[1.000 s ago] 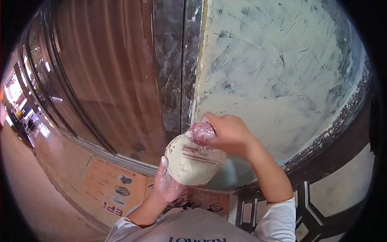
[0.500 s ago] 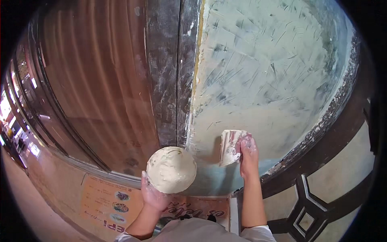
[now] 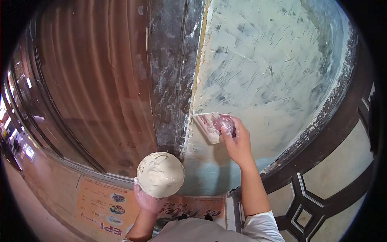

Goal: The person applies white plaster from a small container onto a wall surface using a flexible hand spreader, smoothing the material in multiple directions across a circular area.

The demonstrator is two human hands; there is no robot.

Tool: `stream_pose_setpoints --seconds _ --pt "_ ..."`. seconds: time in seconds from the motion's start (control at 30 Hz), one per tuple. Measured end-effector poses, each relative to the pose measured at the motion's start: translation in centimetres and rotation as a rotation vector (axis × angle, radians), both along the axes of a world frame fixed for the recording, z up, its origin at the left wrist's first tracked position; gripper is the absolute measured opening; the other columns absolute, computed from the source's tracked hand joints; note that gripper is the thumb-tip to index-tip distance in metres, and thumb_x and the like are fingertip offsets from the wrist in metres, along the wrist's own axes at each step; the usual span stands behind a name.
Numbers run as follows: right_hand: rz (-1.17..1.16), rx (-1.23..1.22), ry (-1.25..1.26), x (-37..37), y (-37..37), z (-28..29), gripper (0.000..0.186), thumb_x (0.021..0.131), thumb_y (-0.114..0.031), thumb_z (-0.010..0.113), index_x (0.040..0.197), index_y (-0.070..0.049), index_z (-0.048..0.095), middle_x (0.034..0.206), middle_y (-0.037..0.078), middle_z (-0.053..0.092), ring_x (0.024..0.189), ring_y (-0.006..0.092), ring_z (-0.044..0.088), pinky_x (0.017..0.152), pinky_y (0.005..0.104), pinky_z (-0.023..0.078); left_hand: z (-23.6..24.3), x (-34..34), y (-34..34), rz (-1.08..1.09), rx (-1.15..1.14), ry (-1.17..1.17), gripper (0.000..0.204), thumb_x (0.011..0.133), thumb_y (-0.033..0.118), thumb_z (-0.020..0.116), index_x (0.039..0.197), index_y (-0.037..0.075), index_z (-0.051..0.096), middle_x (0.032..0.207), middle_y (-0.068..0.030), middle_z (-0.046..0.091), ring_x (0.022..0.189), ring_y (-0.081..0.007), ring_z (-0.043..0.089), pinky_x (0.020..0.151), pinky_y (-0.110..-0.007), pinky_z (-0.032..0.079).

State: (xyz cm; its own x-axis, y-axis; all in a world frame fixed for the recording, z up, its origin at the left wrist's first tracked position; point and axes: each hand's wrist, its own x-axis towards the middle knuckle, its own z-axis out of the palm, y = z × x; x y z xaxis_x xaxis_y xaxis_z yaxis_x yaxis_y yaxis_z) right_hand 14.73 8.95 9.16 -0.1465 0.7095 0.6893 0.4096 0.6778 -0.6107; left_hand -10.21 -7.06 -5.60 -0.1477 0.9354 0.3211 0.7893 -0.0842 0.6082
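Observation:
With my left hand [image 3: 148, 199] I hold up a round mound of pale putty [image 3: 160, 174] from below; whatever bears the putty is hidden beneath it. My right hand [image 3: 237, 141] grips a putty-smeared, reddish scraper [image 3: 214, 126], its wide blade toward the left. That blade is at the left part of the wall panel [image 3: 258, 97], close to the yellowish edge strip [image 3: 198, 68]. Pale putty coats the panel, with dark streaks and scratch marks showing through over its upper part. Lower down, the coat looks smoother, above a bluish-grey band [image 3: 201, 177].
Left of the panel runs a dark, scuffed post [image 3: 167, 80], then glass with brown curtain folds [image 3: 92, 80] behind it. An orange printed banner [image 3: 94, 205] lies low at the left. Dark trim with pale insets [image 3: 318, 218] borders the lower right.
My right hand has moved the scraper up and left toward the panel's edge strip, and its blade now tilts. My left hand and the putty have shifted slightly left and down.

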Motion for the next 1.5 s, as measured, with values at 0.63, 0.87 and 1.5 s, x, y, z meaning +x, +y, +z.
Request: stream_pose_setpoints --seconds 0.63,0.87,1.5 --pt "-0.151 0.027 -0.053 0.2 0.8 -0.5 0.025 0.096 -0.02 0.06 0.11 0.0 0.059 0.092 0.019 0.067 0.079 0.0316 0.065 0.073 0.0393 0.05 0.9 0.7 0.3 -0.014 0.241 -0.435 0.057 0.079 0.04 0.073 0.128 0.013 0.061 0.13 -0.0098 0.062 0.124 -0.0334 0.053 0.102 -0.049 0.042" --pt "-0.126 0.027 0.224 1.2 0.5 -1.2 0.025 0.096 -0.019 0.06 0.114 0.0 0.058 0.099 0.018 0.066 0.091 0.0292 0.066 0.079 0.0366 0.05 2.4 0.8 0.2 -0.01 0.463 0.254 0.06 0.075 0.033 0.078 0.128 0.011 0.06 0.126 -0.009 0.064 0.117 -0.0292 0.059 0.099 -0.044 0.044" --pt "-0.229 -0.029 0.181 3.9 0.7 -8.7 0.027 0.098 -0.017 0.058 0.116 0.002 0.054 0.099 0.016 0.063 0.092 0.0182 0.062 0.081 0.0302 0.049 -0.9 0.4 0.3 -0.045 0.153 0.254 0.071 0.082 0.052 0.067 0.14 0.016 0.048 0.141 -0.0031 0.053 0.133 -0.025 0.045 0.112 -0.044 0.031"
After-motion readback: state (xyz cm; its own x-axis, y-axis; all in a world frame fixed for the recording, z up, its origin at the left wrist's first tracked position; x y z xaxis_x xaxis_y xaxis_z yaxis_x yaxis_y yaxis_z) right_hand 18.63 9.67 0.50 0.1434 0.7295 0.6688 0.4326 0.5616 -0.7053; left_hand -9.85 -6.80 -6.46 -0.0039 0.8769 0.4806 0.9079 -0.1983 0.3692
